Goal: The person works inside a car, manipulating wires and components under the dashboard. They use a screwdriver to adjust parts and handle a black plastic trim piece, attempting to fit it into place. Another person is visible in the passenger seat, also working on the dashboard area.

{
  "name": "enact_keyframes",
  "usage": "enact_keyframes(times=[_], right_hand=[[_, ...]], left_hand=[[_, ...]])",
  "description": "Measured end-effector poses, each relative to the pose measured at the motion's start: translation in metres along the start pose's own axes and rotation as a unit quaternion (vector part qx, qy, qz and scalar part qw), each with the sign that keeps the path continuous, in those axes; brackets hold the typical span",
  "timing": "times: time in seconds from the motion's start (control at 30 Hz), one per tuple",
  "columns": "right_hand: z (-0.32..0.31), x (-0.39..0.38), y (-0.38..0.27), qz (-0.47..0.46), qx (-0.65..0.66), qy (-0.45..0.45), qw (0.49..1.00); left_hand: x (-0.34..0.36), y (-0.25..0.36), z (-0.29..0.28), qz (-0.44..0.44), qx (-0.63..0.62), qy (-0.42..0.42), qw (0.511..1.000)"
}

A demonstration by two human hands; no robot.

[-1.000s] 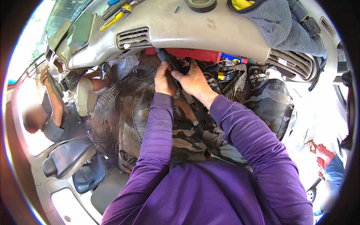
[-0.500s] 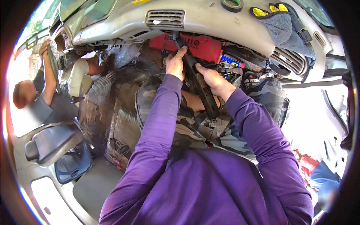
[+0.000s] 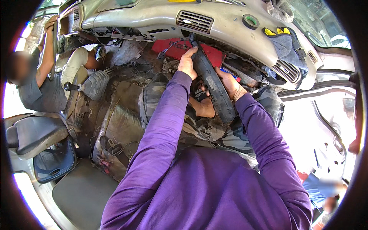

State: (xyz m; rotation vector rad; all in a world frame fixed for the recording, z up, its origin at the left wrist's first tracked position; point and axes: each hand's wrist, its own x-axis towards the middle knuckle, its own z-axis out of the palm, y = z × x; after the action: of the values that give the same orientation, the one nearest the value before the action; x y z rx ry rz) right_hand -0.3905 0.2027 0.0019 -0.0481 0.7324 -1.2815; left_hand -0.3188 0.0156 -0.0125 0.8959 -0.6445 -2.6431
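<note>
Both grips close on a long black panel [image 3: 212,82] under the dashboard [image 3: 153,19]: left hand [image 3: 188,63] near its top, right hand [image 3: 230,85] at mid-length. Dusty, narrow, it runs from eleven to five o'clock.

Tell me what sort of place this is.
Most likely the cabin of a vehicle under repair. A beige plastic dashboard with air vents spans the top, a grey seat sits at left, and both hands grip a long black trim panel beneath exposed wiring.
</note>
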Motion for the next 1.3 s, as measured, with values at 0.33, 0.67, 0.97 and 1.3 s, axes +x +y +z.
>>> enact_keyframes(times=[0.33,0.67,0.97,1.3], right_hand=[[0.017,-0.01,0.008,-0.021,-0.034,0.075,0.996],[0.022,-0.023,0.021,-0.031,-0.055,0.126,0.99],[0.007,-0.018,0.025,-0.067,-0.067,0.134,0.986],[0.022,-0.049,0.061,-0.044,-0.084,0.167,0.981]], left_hand=[[-0.001,-0.007,0.012,0.005,0.102,0.031,0.994],[-0.007,-0.003,0.026,0.039,0.146,0.111,0.982],[-0.03,-0.021,0.027,0.123,0.221,0.125,0.959],[-0.022,-0.014,0.017,0.106,0.196,0.131,0.966]])
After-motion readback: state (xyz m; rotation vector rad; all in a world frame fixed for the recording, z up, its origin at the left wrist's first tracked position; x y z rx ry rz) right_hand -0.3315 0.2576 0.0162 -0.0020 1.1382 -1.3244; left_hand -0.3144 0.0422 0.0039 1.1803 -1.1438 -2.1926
